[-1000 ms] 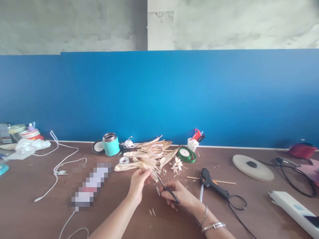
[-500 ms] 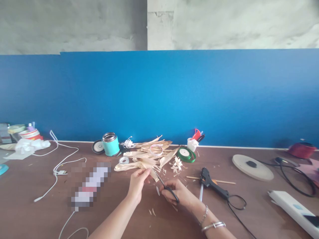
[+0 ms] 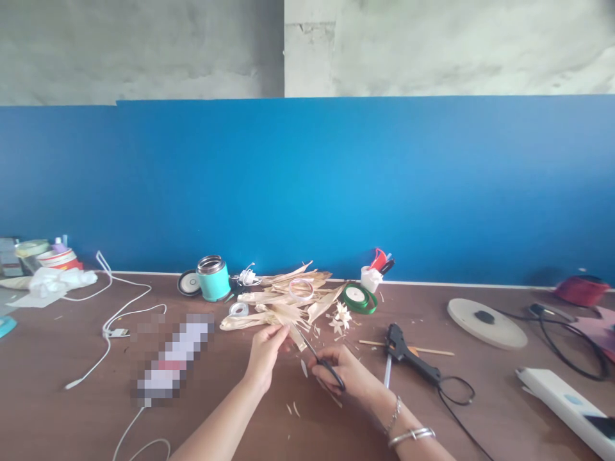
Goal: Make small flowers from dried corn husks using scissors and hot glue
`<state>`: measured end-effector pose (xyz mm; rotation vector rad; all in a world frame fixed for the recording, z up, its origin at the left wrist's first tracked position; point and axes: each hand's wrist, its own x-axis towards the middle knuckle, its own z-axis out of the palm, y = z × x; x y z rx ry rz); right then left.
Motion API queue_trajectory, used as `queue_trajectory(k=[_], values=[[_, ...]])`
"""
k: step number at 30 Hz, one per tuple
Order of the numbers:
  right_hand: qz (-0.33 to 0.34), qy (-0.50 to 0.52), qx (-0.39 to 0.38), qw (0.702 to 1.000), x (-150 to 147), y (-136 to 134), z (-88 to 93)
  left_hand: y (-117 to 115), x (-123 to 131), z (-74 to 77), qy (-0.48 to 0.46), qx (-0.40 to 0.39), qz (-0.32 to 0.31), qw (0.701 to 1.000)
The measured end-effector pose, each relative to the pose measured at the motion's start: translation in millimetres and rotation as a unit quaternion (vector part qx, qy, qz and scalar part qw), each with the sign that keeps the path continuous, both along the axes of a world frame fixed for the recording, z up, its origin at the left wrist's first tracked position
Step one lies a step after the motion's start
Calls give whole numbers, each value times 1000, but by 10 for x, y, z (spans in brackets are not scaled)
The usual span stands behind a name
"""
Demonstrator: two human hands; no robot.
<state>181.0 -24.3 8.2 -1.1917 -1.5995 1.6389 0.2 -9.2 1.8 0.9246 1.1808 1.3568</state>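
My left hand [image 3: 267,355] pinches a small pale strip of dry corn husk [image 3: 296,339] between thumb and fingertips. Black-handled scissors [image 3: 331,373] are gripped in my right hand [image 3: 346,374], their blades pointing up and left against the strip. Just beyond both hands lies a heap of dry husks [image 3: 266,298], with a clear tape roll [image 3: 238,309] and a pale ring-shaped roll [image 3: 301,290] on or beside it. A pale husk flower [image 3: 342,315] rests to the right of the heap. Thin trimmings [image 3: 296,409] are scattered near my hands.
A black glue gun [image 3: 412,358] lies across a wooden stick on the right, its cord trailing forward. Behind are a green ribbon spool [image 3: 356,295], a white cup of pens [image 3: 371,280] and an open turquoise flask [image 3: 214,285]. White cables [image 3: 115,314] stretch along the left.
Both hands stay almost in place. The scissors and right hand shift very slightly, while the left hand keeps its pinch on the husk strip.
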Motion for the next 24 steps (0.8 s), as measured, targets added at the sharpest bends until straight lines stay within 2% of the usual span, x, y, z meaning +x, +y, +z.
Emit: queue_trajectory(k=[16, 24], values=[[5, -7, 8, 1000, -2, -4, 44, 2, -3, 16, -13, -2, 5, 1000], [19, -13, 19, 1000, 36, -1, 34, 11, -47, 78, 24, 20, -31, 999]])
